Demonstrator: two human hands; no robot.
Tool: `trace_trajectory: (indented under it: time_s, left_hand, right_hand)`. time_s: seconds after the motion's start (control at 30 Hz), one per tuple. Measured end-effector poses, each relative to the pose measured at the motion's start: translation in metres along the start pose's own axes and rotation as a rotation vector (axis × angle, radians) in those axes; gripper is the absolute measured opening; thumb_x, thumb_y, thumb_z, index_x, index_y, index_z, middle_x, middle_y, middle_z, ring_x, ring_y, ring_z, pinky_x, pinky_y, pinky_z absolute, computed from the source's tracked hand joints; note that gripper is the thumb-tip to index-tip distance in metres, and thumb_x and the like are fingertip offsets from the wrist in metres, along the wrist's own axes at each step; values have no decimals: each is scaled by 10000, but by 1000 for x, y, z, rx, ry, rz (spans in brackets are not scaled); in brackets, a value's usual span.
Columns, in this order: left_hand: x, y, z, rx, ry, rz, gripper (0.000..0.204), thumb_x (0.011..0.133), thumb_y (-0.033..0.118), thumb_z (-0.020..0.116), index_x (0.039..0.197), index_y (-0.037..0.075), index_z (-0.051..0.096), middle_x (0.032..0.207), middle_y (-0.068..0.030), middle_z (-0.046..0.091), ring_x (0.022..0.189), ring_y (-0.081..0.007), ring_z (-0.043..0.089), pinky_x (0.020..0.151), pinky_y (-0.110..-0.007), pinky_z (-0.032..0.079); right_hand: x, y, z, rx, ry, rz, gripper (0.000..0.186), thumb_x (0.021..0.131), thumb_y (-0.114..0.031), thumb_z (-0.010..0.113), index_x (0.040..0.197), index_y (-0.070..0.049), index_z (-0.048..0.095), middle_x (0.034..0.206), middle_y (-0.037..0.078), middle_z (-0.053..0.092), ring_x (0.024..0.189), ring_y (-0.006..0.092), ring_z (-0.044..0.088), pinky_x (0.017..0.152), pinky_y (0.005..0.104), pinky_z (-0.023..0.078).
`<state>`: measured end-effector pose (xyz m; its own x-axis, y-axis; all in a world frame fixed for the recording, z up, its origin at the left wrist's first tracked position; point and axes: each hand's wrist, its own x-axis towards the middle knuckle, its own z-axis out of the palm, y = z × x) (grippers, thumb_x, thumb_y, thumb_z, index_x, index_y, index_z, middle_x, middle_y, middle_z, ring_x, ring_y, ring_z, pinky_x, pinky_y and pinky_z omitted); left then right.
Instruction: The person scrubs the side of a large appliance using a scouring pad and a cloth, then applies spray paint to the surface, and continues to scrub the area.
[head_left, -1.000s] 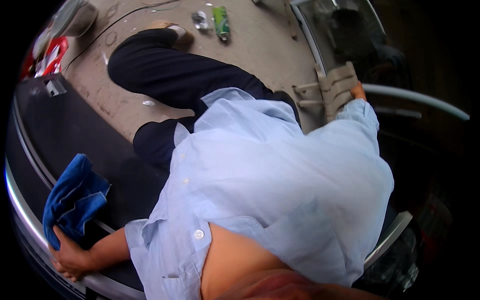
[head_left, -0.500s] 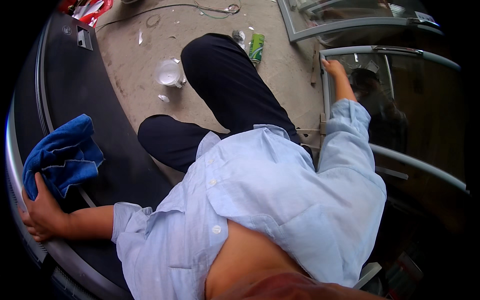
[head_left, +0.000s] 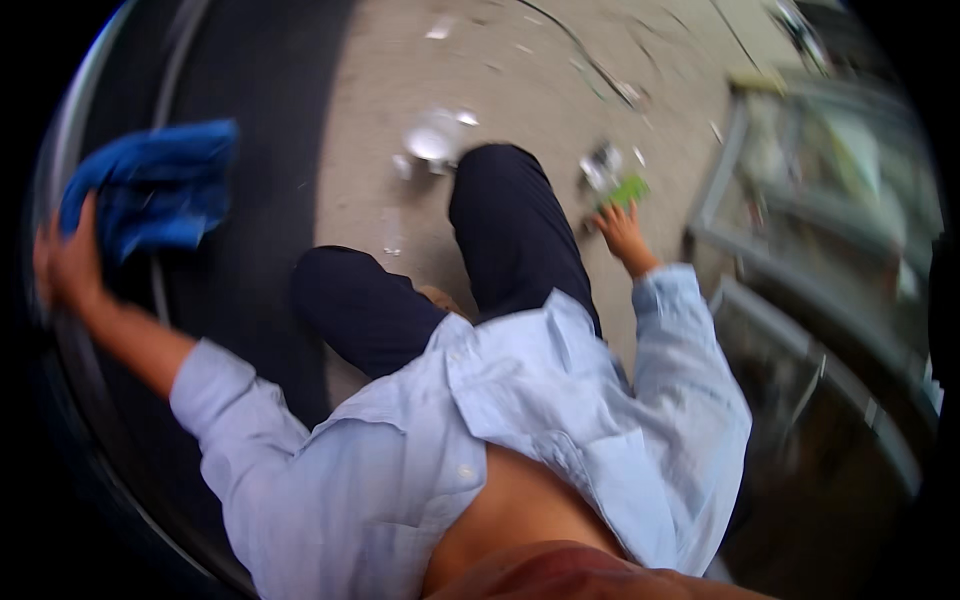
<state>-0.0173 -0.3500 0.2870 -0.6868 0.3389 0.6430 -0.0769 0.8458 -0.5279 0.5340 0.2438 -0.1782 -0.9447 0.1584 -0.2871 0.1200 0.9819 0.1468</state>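
At the far left, my left hand grips a blue cloth by its near corner, thumb uppermost. The cloth spreads over a long black appliance or cabinet, and the hand lies along its silvery edge; some fingers are hidden. On the right, my right hand reaches toward the floor with its fingers apart. Its fingertips overlap the near end of a green can; whether they touch it I cannot tell. Motion blurs both hands and the can.
A whitish cup-like container stands on the concrete floor amid white scraps. Crumpled silvery litter lies beside the can, and a dark cable runs beyond. Framed glass doors fill the right side.
My right hand has left the glass door's frame and moved across to the green can. My left hand keeps the blue cloth. The whole view has swung to the right and blurred.
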Motion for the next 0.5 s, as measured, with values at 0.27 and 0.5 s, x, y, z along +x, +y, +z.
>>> trace_trajectory:
  time_s: [0.27, 0.5]
  left_hand:
    - [-17, -14, 6, -103, 70, 31, 658, 760, 682, 647, 1307, 318, 613, 1477, -61, 454, 1342, -323, 442, 1081, -501, 350]
    - [-1, 76, -109, -364, -129, -156, 492, 637, 298, 749, 1102, 141, 709, 1367, -153, 517, 1258, -364, 482, 1071, -469, 368]
  right_hand:
    - [44, 3, 34, -101, -18, -282, 386, 928, -203, 513, 1309, -265, 536, 1224, 91, 512, 1227, 295, 460, 1108, 670, 192]
    - [69, 20, -9, 246, -141, -285, 586, 761, -223, 748, 1281, -135, 491, 1153, 109, 557, 1093, 305, 560, 971, 476, 433]
